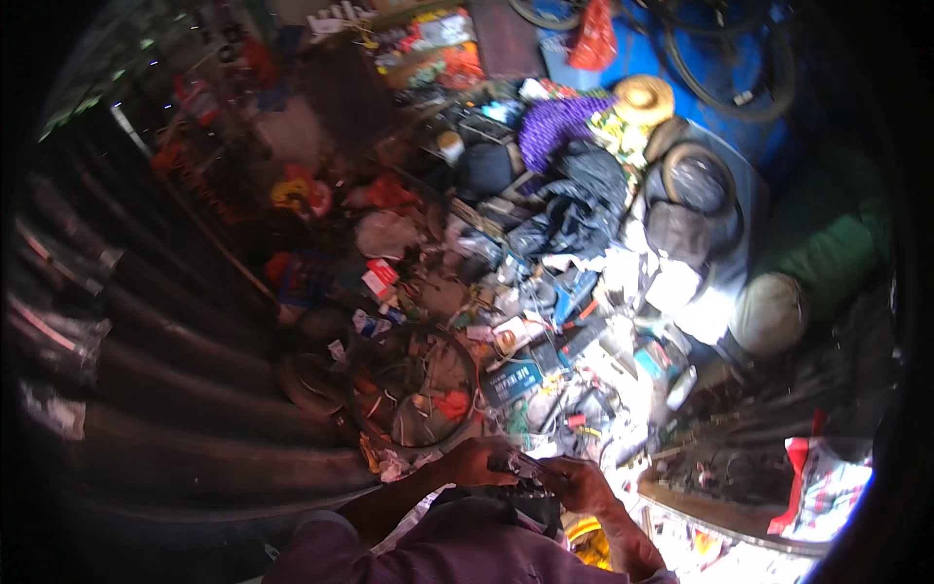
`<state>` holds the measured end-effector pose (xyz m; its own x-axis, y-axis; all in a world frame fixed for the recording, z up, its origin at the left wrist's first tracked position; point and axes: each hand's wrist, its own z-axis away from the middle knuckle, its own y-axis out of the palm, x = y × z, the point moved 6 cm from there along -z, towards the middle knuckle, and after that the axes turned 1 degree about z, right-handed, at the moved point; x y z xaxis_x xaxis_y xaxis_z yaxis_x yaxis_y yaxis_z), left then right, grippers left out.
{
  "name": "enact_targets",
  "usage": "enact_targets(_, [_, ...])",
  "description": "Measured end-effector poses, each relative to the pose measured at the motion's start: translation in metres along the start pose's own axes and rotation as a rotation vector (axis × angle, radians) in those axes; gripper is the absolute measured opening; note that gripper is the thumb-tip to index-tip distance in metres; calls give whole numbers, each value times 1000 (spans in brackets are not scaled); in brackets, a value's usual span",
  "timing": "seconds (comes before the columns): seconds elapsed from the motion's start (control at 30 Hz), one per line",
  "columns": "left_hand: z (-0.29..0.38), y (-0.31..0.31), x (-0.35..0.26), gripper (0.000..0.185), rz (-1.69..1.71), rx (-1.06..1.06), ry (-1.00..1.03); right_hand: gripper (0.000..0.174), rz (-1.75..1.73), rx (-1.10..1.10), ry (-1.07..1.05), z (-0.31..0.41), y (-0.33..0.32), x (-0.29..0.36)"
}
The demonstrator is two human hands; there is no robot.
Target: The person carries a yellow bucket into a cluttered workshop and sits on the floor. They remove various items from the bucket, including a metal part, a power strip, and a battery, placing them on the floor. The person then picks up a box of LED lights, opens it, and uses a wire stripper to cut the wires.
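My left hand (478, 461) and my right hand (581, 483) are close together in front of my chest. Between them they grip a small dark part (527, 469) with some shiny metal on it. Blur and the fingers hide what kind of part it is. Just beyond my left hand, a bicycle wheel rim (473, 383) lies among litter on the ground. A dark blue printed box (514, 381) rests farther out, between the rim and a heap of cables and small parts (584, 416). A yellow item (588, 544) shows beside my right forearm.
Corrugated metal sheeting (219, 409) curves along the left. Farther off lie black plastic sheeting (576, 201), purple cloth (551, 131) and a straw hat (643, 101). Tyres (698, 175) and a green cylinder (824, 255) stand at right. Strong sunlight washes out part of the heap.
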<state>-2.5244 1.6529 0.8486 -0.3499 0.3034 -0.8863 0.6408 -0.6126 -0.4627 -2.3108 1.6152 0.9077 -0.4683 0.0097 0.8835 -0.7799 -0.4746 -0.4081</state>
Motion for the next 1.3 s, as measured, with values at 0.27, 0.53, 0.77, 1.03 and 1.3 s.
enact_targets(0.27, [13,3,38,46,1010,-148,-454,73,-1120,-325,-18,-2,26,-28])
enact_targets(0.53, [15,-4,35,56,1230,-208,-265,49,-795,-208,261,-18,68,-31])
enact_targets(0.77, [44,-42,55,41,322,-139,-98,53,-64,-59,174,-24,69,-41])
enact_targets(1.03, [78,-23,63,27,525,23,-238,59,-165,240,244,-33,87,-31])
enact_targets(1.3, [112,13,132,35,750,72,-555,74,-207,464,395,-61,118,-56])
